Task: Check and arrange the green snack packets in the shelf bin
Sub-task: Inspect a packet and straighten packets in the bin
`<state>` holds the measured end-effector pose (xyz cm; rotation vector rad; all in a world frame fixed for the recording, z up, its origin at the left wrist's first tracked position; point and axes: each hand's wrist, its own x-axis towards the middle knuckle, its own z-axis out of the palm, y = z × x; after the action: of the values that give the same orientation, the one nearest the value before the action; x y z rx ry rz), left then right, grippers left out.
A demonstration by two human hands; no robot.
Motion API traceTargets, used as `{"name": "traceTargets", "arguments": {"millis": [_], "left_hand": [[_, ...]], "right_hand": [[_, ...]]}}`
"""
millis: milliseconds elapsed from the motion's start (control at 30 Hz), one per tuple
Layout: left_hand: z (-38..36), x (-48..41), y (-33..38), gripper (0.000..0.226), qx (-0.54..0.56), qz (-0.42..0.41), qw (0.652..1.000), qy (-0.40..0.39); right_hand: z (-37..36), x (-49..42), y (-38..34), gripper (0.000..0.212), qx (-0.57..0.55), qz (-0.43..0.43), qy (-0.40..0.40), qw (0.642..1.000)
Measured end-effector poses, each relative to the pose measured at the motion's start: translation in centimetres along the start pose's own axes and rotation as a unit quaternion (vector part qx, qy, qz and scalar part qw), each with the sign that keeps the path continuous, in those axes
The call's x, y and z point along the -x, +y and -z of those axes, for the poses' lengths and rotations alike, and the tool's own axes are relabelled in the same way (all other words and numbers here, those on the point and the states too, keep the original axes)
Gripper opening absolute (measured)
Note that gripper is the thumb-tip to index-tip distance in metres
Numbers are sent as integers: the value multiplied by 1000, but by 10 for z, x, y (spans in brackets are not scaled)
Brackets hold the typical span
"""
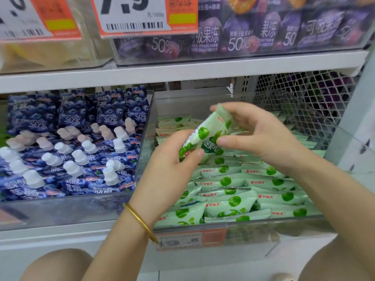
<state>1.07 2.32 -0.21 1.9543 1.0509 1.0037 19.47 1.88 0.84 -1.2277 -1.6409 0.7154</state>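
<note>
One pale green snack packet is held up, tilted, above a clear shelf bin. My left hand pinches its lower end between thumb and fingers. My right hand holds its upper end, thumb on the front and fingers at the top edge. Several more green snack packets lie piled in the bin below, most lying flat with their long sides across the bin. A gold bangle circles my left wrist.
To the left stands a bin of blue blueberry jelly pouches with white caps. On the shelf above are purple jelly packs and price tags. A white mesh panel closes the right side. A price label hangs on the bin's front.
</note>
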Motion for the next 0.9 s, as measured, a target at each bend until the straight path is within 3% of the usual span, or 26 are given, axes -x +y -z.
{"name": "traceTargets", "arguments": {"millis": [100, 167, 267, 367, 533, 633, 767, 900], "left_hand": [[-1, -2, -2, 39, -30, 0, 999, 20], [-3, -2, -6, 62, -75, 11, 997, 24], [-6, -1, -8, 77, -161, 17, 987, 2], [-8, -3, -13, 79, -193, 30, 980, -34], [-13, -6, -19, 67, -281, 23, 956, -84], [-13, -6, -21, 64, -302, 22, 948, -97], [-12, -6, -22, 62, -297, 22, 950, -96], [-12, -7, -22, 61, -306, 22, 946, -102]], "right_hand": [[0, -1, -3, 24, -43, -14, -17, 999], [1, -5, -1, 20, -24, 3, 57, 998], [5, -15, 3, 17, 98, 38, 180, 978], [5, -30, 8, 16, 246, 52, 217, 943], [1, -66, 23, 31, 374, 43, 198, 905], [-2, -81, 33, 31, 406, -19, 164, 899], [-4, -96, 36, 24, 485, -103, 118, 860], [-11, -116, 37, 24, 544, -130, 66, 827]]}}
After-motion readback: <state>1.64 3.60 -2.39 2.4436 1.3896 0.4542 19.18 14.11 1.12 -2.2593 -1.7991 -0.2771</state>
